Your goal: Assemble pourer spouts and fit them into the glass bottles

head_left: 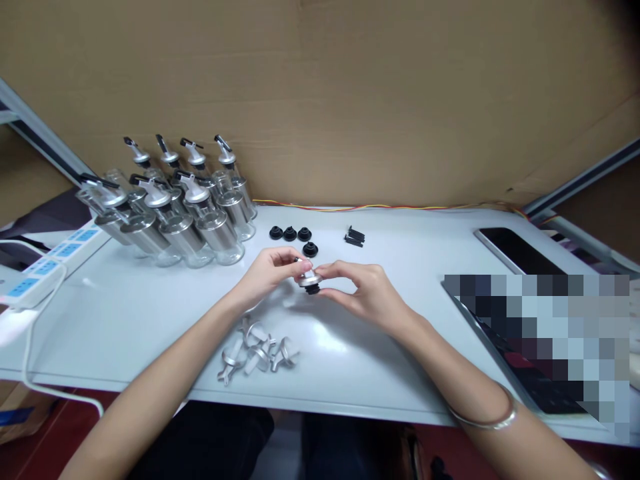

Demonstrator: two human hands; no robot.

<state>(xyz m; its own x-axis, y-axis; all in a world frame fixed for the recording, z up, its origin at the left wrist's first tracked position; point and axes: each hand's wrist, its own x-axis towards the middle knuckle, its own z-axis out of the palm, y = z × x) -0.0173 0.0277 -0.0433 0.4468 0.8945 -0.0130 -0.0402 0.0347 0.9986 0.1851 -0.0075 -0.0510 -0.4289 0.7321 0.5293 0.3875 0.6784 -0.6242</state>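
Observation:
Between my two hands, above the middle of the table, is a silver pourer spout (309, 280) with a black ribbed stopper at its lower end. My left hand (280, 268) pinches its upper part with thumb and fingers. From the other side, my right hand (363, 288) grips the round collar and the stopper. Just beyond them sit several black stoppers (290, 233), one standing nearer to my fingers. Small black flip caps (355, 235) lie farther right. Several loose silver spouts (259, 353) without stoppers lie in a heap near the front edge, below my left hand.
Glass bottles with metal sleeves (187, 235), several topped by pourers, stand in rows at the back left. A white power strip (55, 263) lies at the left edge. On the right are a phone (517, 250) and a partly blurred dark tablet-like device (550, 393). Cardboard (350, 100) walls the back.

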